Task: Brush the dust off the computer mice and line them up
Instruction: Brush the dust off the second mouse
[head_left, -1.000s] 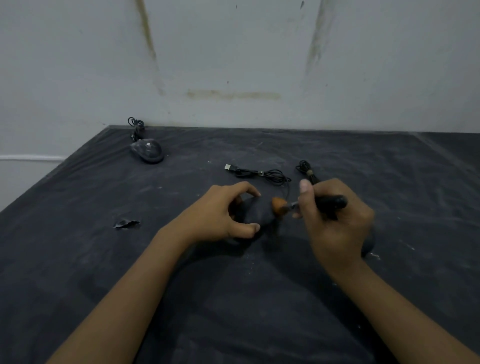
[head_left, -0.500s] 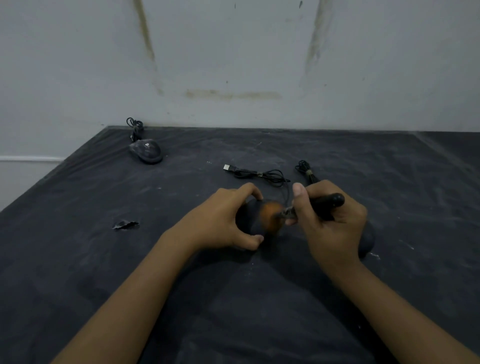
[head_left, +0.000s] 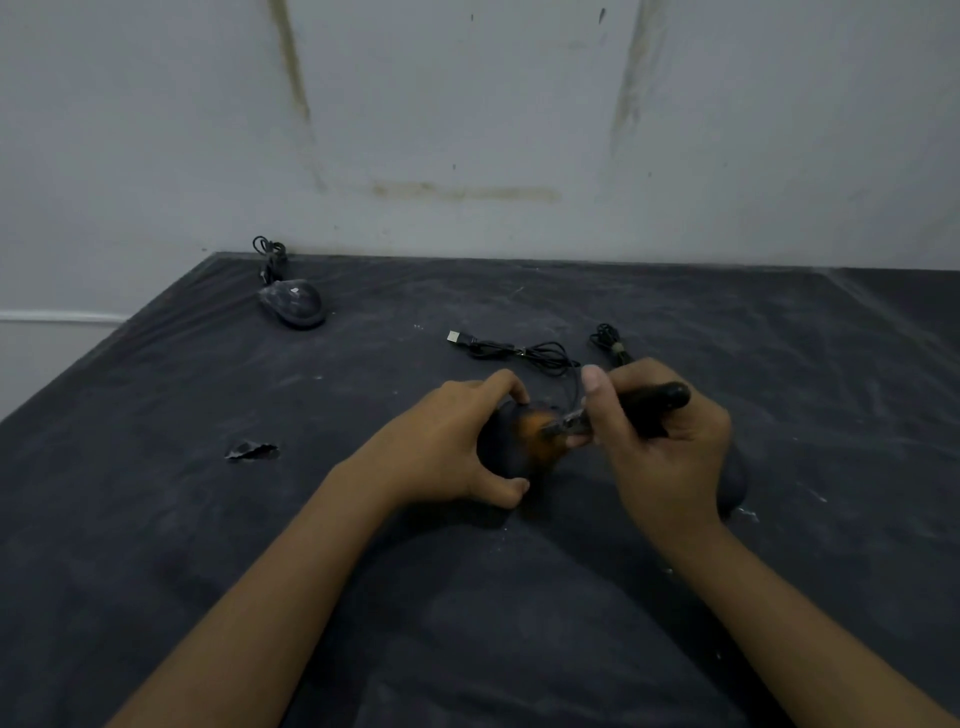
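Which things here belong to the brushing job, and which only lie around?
Job: brush in right hand; mouse held by left hand; far mouse; third mouse behind the right hand.
Lying about: scrap on the table.

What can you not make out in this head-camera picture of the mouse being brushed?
- Mouse being brushed: mostly hidden by the left hand.
- Brush bristles: motion-blurred orange.
- Third mouse: largely behind the right hand.
- Dust on far mouse: too small.
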